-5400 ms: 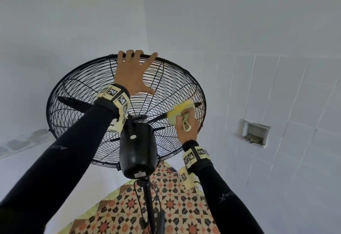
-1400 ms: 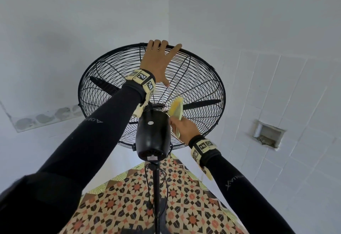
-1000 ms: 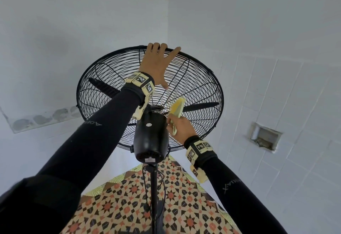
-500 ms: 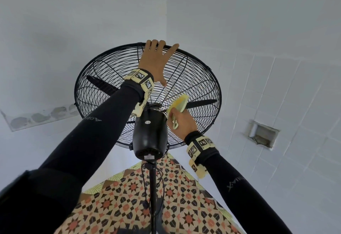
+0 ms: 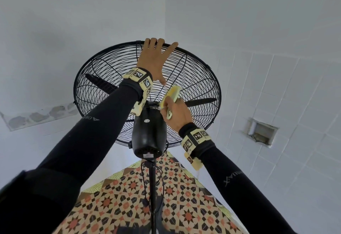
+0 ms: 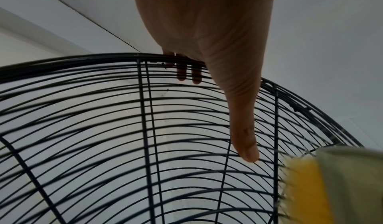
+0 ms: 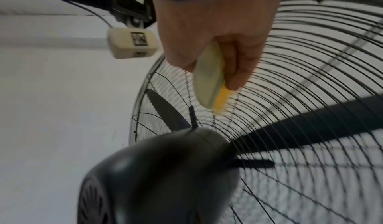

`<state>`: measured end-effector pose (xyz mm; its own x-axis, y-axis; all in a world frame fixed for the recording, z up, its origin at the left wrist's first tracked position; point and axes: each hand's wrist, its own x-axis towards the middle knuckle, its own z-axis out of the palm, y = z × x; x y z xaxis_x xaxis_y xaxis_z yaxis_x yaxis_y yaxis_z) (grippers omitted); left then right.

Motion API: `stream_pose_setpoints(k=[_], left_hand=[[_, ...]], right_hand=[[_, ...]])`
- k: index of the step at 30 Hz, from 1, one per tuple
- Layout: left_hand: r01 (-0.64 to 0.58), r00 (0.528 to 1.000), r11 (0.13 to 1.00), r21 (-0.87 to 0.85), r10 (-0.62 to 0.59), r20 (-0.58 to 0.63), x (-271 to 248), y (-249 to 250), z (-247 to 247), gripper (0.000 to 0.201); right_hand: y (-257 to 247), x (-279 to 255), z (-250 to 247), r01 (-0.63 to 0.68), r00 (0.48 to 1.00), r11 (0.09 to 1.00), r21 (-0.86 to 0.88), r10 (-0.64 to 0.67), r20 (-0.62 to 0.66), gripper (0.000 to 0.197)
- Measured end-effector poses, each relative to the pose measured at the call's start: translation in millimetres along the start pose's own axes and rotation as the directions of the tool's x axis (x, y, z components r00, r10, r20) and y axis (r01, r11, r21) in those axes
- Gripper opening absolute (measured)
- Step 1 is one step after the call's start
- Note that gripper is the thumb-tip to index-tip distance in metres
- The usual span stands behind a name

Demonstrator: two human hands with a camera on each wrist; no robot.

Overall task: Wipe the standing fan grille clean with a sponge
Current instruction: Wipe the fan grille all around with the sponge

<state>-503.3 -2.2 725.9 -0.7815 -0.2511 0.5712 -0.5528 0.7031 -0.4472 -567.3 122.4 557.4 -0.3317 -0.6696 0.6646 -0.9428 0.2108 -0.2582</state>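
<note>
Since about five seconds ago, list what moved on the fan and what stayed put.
The right hand carried the sponge inward along the rear grille, from near the right rim to just above the motor housing, turning it edge-on. The left hand still hooks the top rim; the fan stands unmoved.

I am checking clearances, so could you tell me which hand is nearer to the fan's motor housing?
Right. The right hand grips the sponge on the grille just beside the motor housing; the left hand holds the grille's top rim, well above it.
</note>
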Motion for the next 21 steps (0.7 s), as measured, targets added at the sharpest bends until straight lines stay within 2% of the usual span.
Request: stream_pose_setpoints(k=[1,3,5,7,10,11,13,15,17,21], left_hand=[[-0.003,1.000,1.000,0.000,0.003,0.003,-0.2,0.5,-0.4,0.147],[0.002,1.000,1.000,0.005,-0.002,0.005,0.1,0.3,-1.1,0.147],[0.004,1.000,1.000,-0.005,-0.004,0.009,-0.2,0.1,-0.1,0.147],[0.002,1.000,1.000,-0.008,-0.002,-0.007,1.3,-0.5,0.5,0.148],[-0.007,1.000,1.000,-0.009,0.007,-0.027,0.8,-0.8,2.3,0.149],[-0.008,1.000,1.000,-0.009,0.008,-0.030,0.5,-0.4,2.4,0.149],[-0.009,1.000,1.000,-0.006,0.009,-0.023,0.1,0.1,1.8,0.148],[0.002,1.000,1.000,-0.006,-0.002,-0.015,-0.2,-0.9,1.8,0.148],[0.008,1.000,1.000,-0.010,-0.009,-0.009,-1.1,-1.7,1.5,0.147],[-0.003,1.000,1.000,-0.016,0.002,-0.025,-0.3,-1.6,3.9,0.148]], right_hand=[[5.1,-1.4,3.6,-0.024,0.999,0.999,-0.025,0.025,0.035,0.020],[15.3,-7.2,8.9,-0.152,0.981,0.984,-0.091,0.161,0.107,0.020],[19.3,-9.8,6.5,-0.248,0.957,0.962,-0.118,0.261,0.122,0.023],[10.7,-5.2,-3.5,-0.227,0.971,0.970,-0.082,0.232,0.058,0.023],[-9.3,6.5,-14.9,-0.091,0.995,0.994,-0.062,0.088,-0.049,0.022],[-12.1,8.3,-13.9,-0.074,0.997,0.994,-0.083,0.070,-0.044,0.022],[-8.6,6.2,-6.1,-0.122,0.992,0.986,-0.113,0.126,0.031,0.024],[2.3,1.2,0.6,-0.250,0.961,0.961,-0.121,0.262,0.094,0.025],[4.7,-1.4,-1.7,-0.303,0.946,0.947,-0.107,0.312,0.089,0.024],[-18.6,8.0,-16.1,-0.141,0.990,0.985,-0.098,0.138,-0.041,0.020]])
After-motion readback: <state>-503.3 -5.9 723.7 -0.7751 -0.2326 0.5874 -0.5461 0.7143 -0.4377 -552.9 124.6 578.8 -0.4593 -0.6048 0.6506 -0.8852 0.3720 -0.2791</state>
